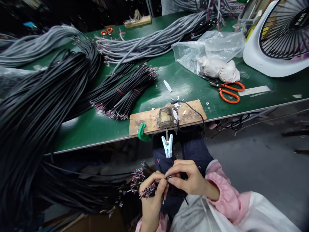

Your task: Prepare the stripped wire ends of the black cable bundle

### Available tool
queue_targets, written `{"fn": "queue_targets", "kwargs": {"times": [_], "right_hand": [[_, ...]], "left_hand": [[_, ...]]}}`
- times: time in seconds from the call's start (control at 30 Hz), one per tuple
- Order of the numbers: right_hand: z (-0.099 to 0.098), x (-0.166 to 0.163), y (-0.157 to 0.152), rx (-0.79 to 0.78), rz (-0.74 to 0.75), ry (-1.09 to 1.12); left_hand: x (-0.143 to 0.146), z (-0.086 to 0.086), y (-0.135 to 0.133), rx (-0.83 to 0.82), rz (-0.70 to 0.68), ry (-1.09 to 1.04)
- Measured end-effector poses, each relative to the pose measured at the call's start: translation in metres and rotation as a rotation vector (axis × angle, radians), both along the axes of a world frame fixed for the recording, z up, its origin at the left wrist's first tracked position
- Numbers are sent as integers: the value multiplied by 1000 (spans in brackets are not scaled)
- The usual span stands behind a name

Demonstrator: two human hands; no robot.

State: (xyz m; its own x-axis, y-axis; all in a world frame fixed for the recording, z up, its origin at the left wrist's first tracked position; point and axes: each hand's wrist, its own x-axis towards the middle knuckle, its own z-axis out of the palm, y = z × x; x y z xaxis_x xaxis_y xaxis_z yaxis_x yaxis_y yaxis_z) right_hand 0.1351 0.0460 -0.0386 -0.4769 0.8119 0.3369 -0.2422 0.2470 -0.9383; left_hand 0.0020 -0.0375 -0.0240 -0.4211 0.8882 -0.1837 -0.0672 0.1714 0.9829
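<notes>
My left hand [154, 196] is closed around several black cables [149, 189], whose ends show thin red, white and dark wires. Its thumb and index finger meet the fingertips of my right hand [187, 177]. Between both sets of fingertips is one black cable end [169, 177], pinched and mostly covered. More black cable ends [138, 174] fan out just left of my left hand. Above my hands, a light blue clothespin [167, 146] hangs off the table edge, fixed to a metal rod from a wooden board [142, 121].
A green clamp [143, 132] grips the board at the table edge. On the green table [183, 84] lie black cable bundles [116, 93], grey cables [145, 46], orange-handled scissors [229, 90] and a plastic bag [212, 45]. A white fan [256, 54] stands at right.
</notes>
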Motion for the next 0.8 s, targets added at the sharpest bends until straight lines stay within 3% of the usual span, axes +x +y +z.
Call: {"fn": "queue_targets", "kwargs": {"times": [0.2, 0.37, 0.43, 0.53, 0.67, 0.8], "right_hand": [[6, 8, 4, 16, -13, -60], [5, 14, 10, -135, 157, -12], [2, 10, 7, -265, 160, 29], [-2, -1, -3, -378, 29, 51], [-2, -12, -15, -208, -211, 22], [1, -13, -16, 1, -295, -67]], "left_hand": [[2, 6, 3, 7, -78, 157], [3, 7, 4, 98, -206, 268], [5, 4, 4, 84, -170, 238], [8, -1, 4, 59, -58, 204], [10, -4, 4, 69, 66, 231], [12, -3, 4, 80, 77, 271]]}}
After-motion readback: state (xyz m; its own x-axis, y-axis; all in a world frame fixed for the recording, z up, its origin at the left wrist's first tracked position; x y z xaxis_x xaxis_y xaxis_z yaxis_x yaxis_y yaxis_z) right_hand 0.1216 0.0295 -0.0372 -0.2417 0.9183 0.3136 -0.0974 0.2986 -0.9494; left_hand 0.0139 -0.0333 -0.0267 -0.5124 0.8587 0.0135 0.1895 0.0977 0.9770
